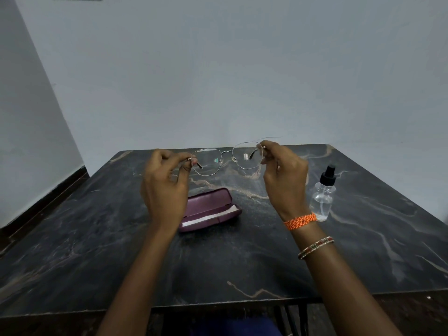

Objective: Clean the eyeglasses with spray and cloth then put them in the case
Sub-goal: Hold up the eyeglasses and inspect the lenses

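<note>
Both hands, the left hand (164, 187) and right hand (283, 175), pinch the thin-framed eyeglasses (228, 157) by their outer hinges, holding them up above the dark marbled surface (97, 251), with the open purple case (208, 209) below and the spray bottle (323, 197) standing at the right

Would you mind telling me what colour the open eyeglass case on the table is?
The eyeglass case is purple, with a white lining, seen in the head view.
</note>
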